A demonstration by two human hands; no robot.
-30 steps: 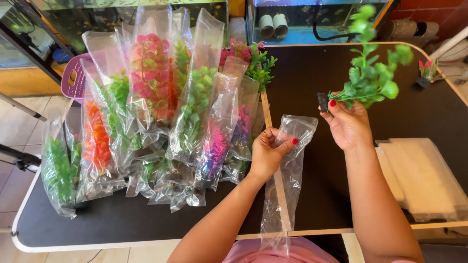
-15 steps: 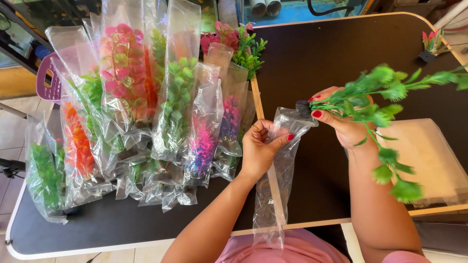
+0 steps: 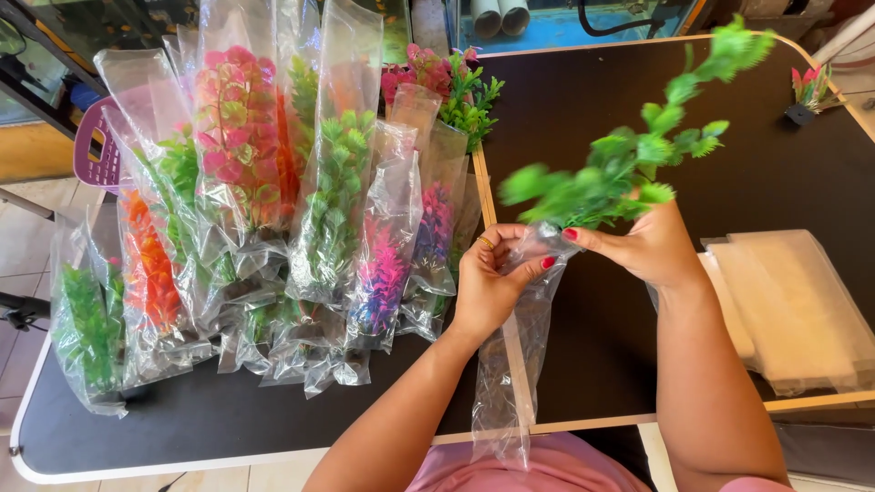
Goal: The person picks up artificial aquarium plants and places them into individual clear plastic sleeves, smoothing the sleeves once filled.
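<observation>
My left hand (image 3: 489,284) pinches the mouth of a long clear plastic bag (image 3: 510,364) that hangs down toward my lap. My right hand (image 3: 643,244) grips the base of a green artificial plant (image 3: 629,159), right at the bag's opening. The plant's leafy stem points up and to the right, over the black table (image 3: 583,109). Both hands meet at the bag's mouth, fingertips almost touching.
Many bagged artificial plants (image 3: 337,191) in green, pink, orange and purple lie fanned across the table's left half. A stack of flat clear bags (image 3: 793,310) lies at the right edge. A small red-green plant (image 3: 807,91) stands far right. A purple basket (image 3: 96,150) peeks out at left.
My right hand brought the green plant down and left from beside the bag to its mouth. My left hand shifted up to hold the opening with its fingers.
</observation>
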